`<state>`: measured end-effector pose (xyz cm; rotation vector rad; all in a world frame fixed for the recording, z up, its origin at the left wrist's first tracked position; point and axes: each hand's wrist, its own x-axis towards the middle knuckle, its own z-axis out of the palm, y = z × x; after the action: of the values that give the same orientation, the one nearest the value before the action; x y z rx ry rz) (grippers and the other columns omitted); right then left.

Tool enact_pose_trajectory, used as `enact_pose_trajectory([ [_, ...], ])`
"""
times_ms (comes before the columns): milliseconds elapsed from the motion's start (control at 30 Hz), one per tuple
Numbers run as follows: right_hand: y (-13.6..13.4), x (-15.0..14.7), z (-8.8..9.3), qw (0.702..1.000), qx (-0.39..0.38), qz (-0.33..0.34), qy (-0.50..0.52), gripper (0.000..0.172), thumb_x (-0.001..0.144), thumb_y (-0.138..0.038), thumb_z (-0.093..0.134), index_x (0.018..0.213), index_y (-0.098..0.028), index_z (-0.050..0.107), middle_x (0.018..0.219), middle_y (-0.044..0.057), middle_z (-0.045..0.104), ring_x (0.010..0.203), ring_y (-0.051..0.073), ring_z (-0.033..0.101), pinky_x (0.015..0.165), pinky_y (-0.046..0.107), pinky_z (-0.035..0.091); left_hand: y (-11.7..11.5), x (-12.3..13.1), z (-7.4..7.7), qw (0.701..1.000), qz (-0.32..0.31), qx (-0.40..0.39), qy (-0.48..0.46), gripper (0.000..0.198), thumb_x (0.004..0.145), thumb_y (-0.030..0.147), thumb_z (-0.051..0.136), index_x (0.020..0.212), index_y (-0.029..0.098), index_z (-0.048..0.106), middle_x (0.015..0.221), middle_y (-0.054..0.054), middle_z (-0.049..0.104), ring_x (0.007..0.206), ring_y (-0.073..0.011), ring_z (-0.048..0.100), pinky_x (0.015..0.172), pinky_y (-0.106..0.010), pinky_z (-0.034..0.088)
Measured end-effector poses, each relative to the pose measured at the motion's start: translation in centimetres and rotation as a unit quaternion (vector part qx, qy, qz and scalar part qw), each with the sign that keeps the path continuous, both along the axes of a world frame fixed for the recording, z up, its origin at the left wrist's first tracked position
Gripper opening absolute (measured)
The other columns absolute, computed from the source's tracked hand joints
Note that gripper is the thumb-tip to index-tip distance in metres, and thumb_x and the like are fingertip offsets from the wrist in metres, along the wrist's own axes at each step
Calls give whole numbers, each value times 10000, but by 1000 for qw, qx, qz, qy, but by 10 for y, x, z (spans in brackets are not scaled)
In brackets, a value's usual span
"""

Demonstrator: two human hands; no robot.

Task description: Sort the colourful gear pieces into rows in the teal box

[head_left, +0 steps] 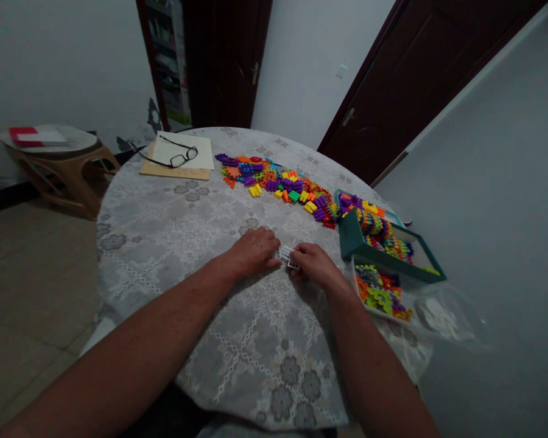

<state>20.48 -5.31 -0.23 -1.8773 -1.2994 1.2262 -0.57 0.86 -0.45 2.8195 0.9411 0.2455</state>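
Close together over the middle of the table, my left hand (254,252) and my right hand (314,265) meet at small white plastic lattice pieces (285,253). The fingers of my left hand are closed on the left end, which they mostly cover. My right thumb and fingers pinch the right end, where a white gridded edge shows. Whether the pieces are joined I cannot tell. Beyond my hands lies a long pile of colourful plastic gears and connector pieces (270,177), in purple, yellow, orange, green and red.
A green box (351,234) of colourful gears stands at the right edge, beside a clear tub (357,286) of gears and a clear bag (447,316) with white pieces. Glasses (178,160) rest on paper (201,152) at the far left. A stool (73,176) stands beyond the patterned tablecloth (164,225).
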Motion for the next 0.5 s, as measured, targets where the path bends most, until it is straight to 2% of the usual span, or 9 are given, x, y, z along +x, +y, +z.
enact_pose_trajectory([
  [167,1,-2,-2,999,15,3,39,152,890,-340,729,883,-201,667,719,12,714,582,161,670,529,235,529,-6,9,-4,999,15,42,8,314,1005,429,765,1170,163,785,1222,-164,740,1190,-356,638,914,-443,491],
  [300,0,-8,-6,999,41,34,-4,232,935,-419,749,902,-205,666,811,8,720,613,160,683,536,241,526,-7,13,-6,999,28,41,4,274,1024,403,728,1124,157,798,1161,-158,745,1162,-348,647,883,-435,487],
  [400,0,-12,-10,994,71,41,-69,198,967,-373,733,881,-210,660,774,-2,705,618,147,661,540,219,476,-4,12,-6,999,25,28,-1,283,1019,409,738,1124,155,804,1162,-158,747,1158,-349,654,893,-433,492],
  [500,0,-13,-10,994,74,33,-68,170,993,-313,702,869,-206,654,747,-5,694,620,142,653,550,216,463,1,2,-5,999,-11,-10,-31,336,981,394,795,1236,174,787,1210,-136,745,1174,-320,656,972,-416,499],
])
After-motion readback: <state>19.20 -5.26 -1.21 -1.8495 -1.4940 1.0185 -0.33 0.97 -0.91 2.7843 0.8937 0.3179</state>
